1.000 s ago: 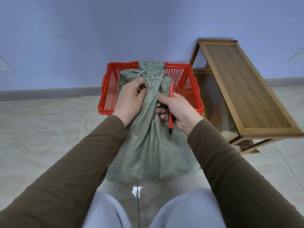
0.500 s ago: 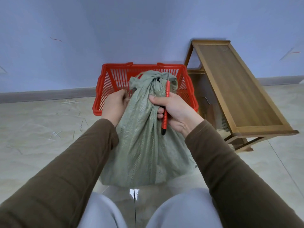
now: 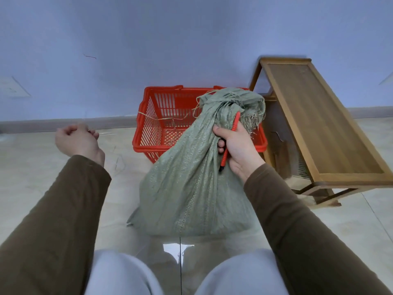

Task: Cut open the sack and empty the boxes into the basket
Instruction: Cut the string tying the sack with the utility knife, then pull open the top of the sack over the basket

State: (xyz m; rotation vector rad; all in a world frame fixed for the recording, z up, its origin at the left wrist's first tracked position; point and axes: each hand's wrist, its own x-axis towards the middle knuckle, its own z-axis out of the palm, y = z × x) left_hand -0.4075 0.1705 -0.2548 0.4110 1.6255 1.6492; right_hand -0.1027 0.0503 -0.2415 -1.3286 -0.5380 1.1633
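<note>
A green woven sack (image 3: 191, 188) stands on the floor between my knees and leans toward the red plastic basket (image 3: 148, 124) behind it. My right hand (image 3: 240, 150) grips the sack's bunched neck together with a red utility knife (image 3: 235, 122). The frayed sack mouth (image 3: 234, 99) looks loosened, and a thin straw twine (image 3: 161, 119) trails from it across the basket. My left hand (image 3: 76, 139) is out to the left over the floor, away from the sack, with curled fingers. I cannot tell whether it holds the twine. The boxes are hidden inside the sack.
A low wooden bench (image 3: 319, 124) stands right of the basket, close to the sack. The blue wall and grey baseboard (image 3: 63, 124) run behind. Bits of straw lie on the tiled floor (image 3: 32, 177) at left. My knees fill the bottom edge.
My left hand has let go of the sack's neck and swung far left. The twine around the neck has come loose and trails over the basket. The sack tilted right.
</note>
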